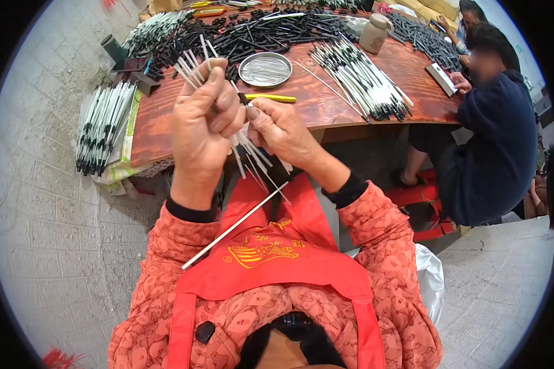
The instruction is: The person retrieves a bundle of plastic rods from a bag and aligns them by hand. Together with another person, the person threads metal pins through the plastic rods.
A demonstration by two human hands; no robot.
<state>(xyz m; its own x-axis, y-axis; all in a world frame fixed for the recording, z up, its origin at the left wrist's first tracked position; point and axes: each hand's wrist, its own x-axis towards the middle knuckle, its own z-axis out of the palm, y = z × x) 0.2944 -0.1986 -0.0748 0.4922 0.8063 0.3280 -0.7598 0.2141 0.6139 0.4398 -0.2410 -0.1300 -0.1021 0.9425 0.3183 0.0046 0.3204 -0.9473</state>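
The bundle of slender white rods (252, 154) is above the lap, in front of the near edge of the reddish-brown wooden desk (160, 134). Its upper ends fan out above the left hand (204, 104); the lower ends project below both hands. Left fingers: curled together around the rods. Right hand (278, 128): thumb and forefinger pinch close to a small black fitting (244, 99); whether they grip the fitting itself cannot be confirmed.

Step in hand, by judgement: close two-handed work at the fitting. The next move calls for a steady left grip and a fine right-hand pinch, with the rod ends kept from spreading.

One loose white rod (234, 226) lies diagonally over the red apron (317, 261). Beyond the hands, the desk carries a yellow-handled tool (277, 98) and, behind it, a round metal dish (265, 85) of thin pale pieces. To the right lies a spread of white rods with black sections (360, 80); at the back, a heap of black tubular parts (240, 38). A co-worker (498, 138) sits at the right side.
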